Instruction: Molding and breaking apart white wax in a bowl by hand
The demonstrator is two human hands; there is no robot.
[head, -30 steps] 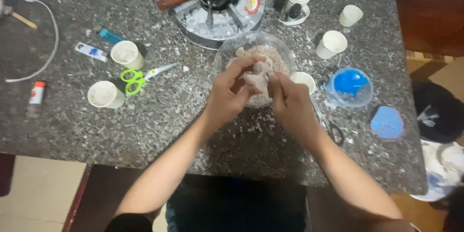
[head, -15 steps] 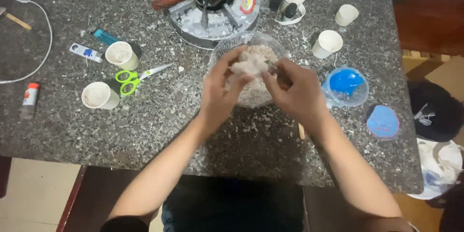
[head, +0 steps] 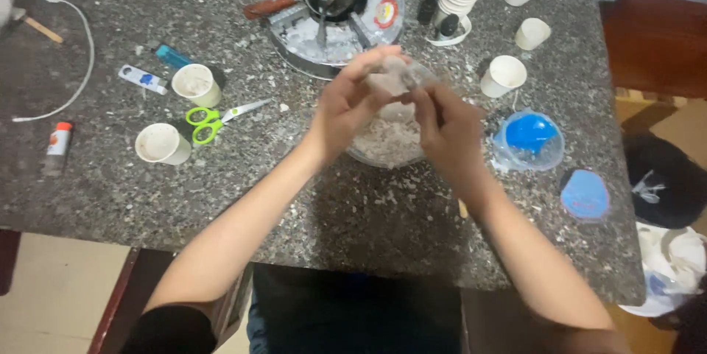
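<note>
Both hands meet above a clear round bowl [head: 387, 144] of pale, crumbly flakes on the speckled granite counter [head: 147, 199]. The left hand [head: 346, 107] and right hand [head: 449, 129] have their fingers closed on a whitish, lumpy clump [head: 390, 74], held just over the bowl. Green-handled scissors [head: 210, 120] and small white paper cups [head: 162, 143] lie to the left.

Pale lump [head: 392, 74] blurred between the hands, bowl [head: 383, 149] half hidden beneath them.
</note>
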